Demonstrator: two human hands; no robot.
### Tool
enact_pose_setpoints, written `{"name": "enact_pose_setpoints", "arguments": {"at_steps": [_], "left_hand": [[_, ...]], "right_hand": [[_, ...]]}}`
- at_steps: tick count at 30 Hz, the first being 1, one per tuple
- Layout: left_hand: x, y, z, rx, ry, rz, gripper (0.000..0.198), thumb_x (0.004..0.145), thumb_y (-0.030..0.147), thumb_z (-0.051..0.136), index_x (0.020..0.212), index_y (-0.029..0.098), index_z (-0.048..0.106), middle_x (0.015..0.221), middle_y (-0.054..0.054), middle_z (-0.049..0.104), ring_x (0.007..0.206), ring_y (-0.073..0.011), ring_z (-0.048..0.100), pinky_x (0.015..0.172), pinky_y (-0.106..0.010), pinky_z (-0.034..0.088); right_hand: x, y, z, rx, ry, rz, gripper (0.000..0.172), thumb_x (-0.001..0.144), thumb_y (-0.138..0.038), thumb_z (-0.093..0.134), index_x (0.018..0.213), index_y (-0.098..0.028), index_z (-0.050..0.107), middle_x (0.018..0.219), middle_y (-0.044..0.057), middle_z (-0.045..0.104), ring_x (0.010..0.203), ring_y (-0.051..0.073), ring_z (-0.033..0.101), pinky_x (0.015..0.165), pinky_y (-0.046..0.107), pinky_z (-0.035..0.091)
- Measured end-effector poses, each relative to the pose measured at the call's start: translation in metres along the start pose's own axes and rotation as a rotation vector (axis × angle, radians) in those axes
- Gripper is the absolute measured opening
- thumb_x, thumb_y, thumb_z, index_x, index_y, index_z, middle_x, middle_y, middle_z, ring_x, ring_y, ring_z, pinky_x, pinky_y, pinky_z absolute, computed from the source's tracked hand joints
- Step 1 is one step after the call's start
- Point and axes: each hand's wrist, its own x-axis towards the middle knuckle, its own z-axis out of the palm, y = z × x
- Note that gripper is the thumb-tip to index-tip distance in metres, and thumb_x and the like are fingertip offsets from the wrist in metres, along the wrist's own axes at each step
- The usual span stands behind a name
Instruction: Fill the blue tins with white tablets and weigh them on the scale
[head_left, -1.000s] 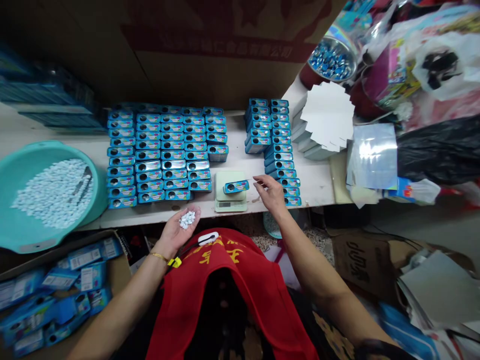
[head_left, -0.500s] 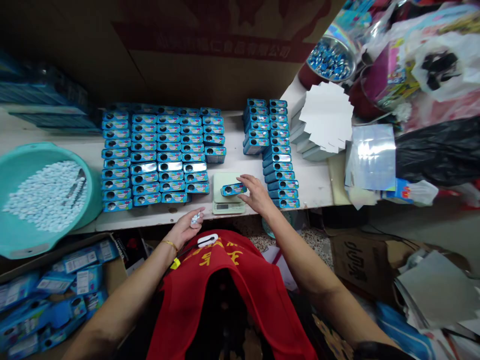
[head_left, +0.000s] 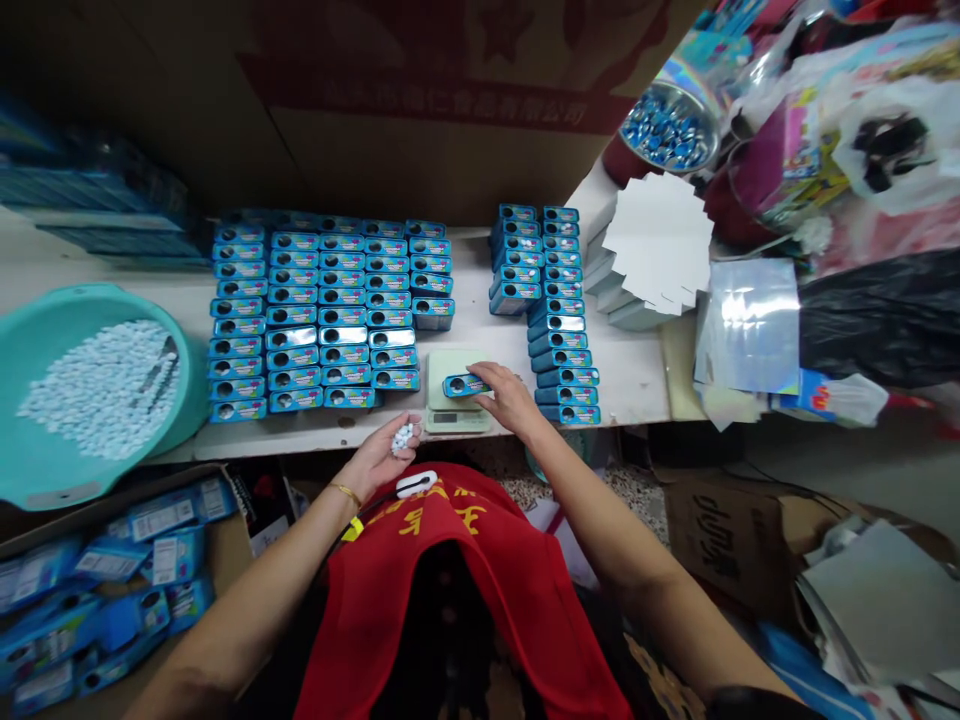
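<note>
My left hand (head_left: 375, 460) is cupped, palm up, around a small heap of pale blue-white candies (head_left: 403, 437) just in front of the table edge. A slim blue printed box (head_left: 456, 385) stands on the pale green digital scale (head_left: 456, 360). My right hand (head_left: 511, 398) has its thumb and fingers closed on the right end of that box. Rows of similar blue boxes (head_left: 343, 338) stand left of the scale, and two more columns of boxes (head_left: 564, 357) stand to its right.
At the left is a turquoise tub (head_left: 191, 400) of pale candies with tongs inside. Below it, a carton (head_left: 225, 580) holds loose blue packs. White cards (head_left: 660, 240) are stacked at the right, near a metal bowl of blue-silver pieces (head_left: 667, 125). A large carton (head_left: 420, 160) rises behind.
My right hand has moved slightly left and closed on the box's end. My left hand has shifted a little right, and more of the candies now show. The camera view has shifted slightly.
</note>
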Motion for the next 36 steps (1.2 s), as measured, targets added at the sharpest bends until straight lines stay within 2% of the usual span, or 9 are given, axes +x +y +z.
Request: {"name": "enact_pose_setpoints", "arguments": {"at_steps": [2,4,6,9,12,17,23,30,36], "left_hand": [[0.001,0.001,0.0,-0.001,-0.016,0.005,0.011,0.08,0.023,0.051,0.081,0.012,0.054,0.063,-0.002,0.051,0.044,-0.0046,0.044,0.031,-0.011,0.029],[0.003,0.001,-0.001,-0.005,-0.016,0.018,0.012,0.08,0.023,0.051,0.082,0.012,0.054,0.062,-0.002,0.051,0.044,-0.0049,0.045,0.031,-0.012,0.029],[0.003,0.001,0.0,-0.014,-0.002,0.03,0.011,0.08,0.023,0.051,0.082,0.012,0.053,0.061,-0.002,0.051,0.045,-0.0056,0.046,0.031,-0.012,0.028],[0.005,0.001,0.005,-0.038,0.019,0.037,0.012,0.081,0.023,0.05,0.079,0.012,0.053,0.058,-0.002,0.051,0.045,-0.0071,0.048,0.03,-0.012,0.027],[0.009,0.001,0.016,-0.049,0.037,0.038,0.015,0.081,0.026,0.049,0.075,0.013,0.052,0.055,-0.002,0.051,0.043,-0.008,0.048,0.03,-0.013,0.027],[0.013,0.0,0.032,-0.02,0.015,0.051,0.015,0.08,0.026,0.05,0.072,0.013,0.052,0.054,-0.003,0.051,0.043,-0.0087,0.049,0.031,-0.013,0.028],[0.014,-0.001,0.031,-0.015,-0.014,0.055,0.012,0.079,0.024,0.052,0.075,0.013,0.053,0.055,-0.001,0.051,0.042,-0.0079,0.049,0.03,-0.013,0.028],[0.012,0.0,0.034,-0.015,-0.044,0.048,0.012,0.079,0.024,0.052,0.074,0.013,0.053,0.054,-0.001,0.051,0.043,-0.0083,0.05,0.03,-0.014,0.029],[0.015,-0.001,0.036,-0.024,-0.029,0.023,0.012,0.078,0.023,0.053,0.08,0.012,0.054,0.058,-0.001,0.054,0.04,-0.0066,0.047,0.03,-0.014,0.03]], "right_hand": [[0.001,-0.002,0.003,-0.032,-0.015,-0.001,0.04,0.076,-0.02,0.055,0.116,-0.018,0.049,0.11,0.008,0.054,0.101,0.019,0.047,0.087,0.034,0.039],[0.001,-0.013,-0.001,-0.105,-0.012,0.015,0.038,0.077,-0.021,0.054,0.114,-0.017,0.05,0.106,0.008,0.056,0.095,0.02,0.048,0.082,0.034,0.039],[-0.002,-0.036,-0.011,-0.201,-0.004,0.005,0.038,0.078,-0.024,0.053,0.116,-0.017,0.049,0.103,0.009,0.056,0.091,0.021,0.047,0.078,0.034,0.038],[-0.007,-0.076,-0.03,-0.336,-0.019,-0.089,0.042,0.081,-0.028,0.048,0.122,-0.018,0.044,0.103,0.009,0.055,0.09,0.022,0.045,0.076,0.035,0.034],[-0.01,-0.098,-0.037,-0.434,-0.068,-0.164,0.041,0.082,-0.027,0.046,0.122,-0.018,0.043,0.1,0.009,0.056,0.087,0.022,0.044,0.072,0.035,0.032],[-0.013,-0.093,-0.033,-0.495,-0.086,-0.124,0.039,0.08,-0.027,0.05,0.118,-0.017,0.046,0.097,0.009,0.057,0.084,0.022,0.043,0.07,0.035,0.031],[-0.021,-0.104,-0.044,-0.533,-0.047,-0.156,0.039,0.084,-0.028,0.044,0.122,-0.017,0.043,0.098,0.009,0.057,0.085,0.022,0.043,0.072,0.036,0.03],[-0.022,-0.101,-0.04,-0.547,-0.049,-0.121,0.036,0.083,-0.026,0.045,0.118,-0.016,0.046,0.095,0.009,0.058,0.083,0.022,0.044,0.07,0.036,0.029],[-0.024,-0.118,-0.05,-0.559,-0.029,-0.201,0.036,0.086,-0.024,0.039,0.121,-0.018,0.044,0.099,0.009,0.058,0.086,0.022,0.045,0.07,0.037,0.029]]}}
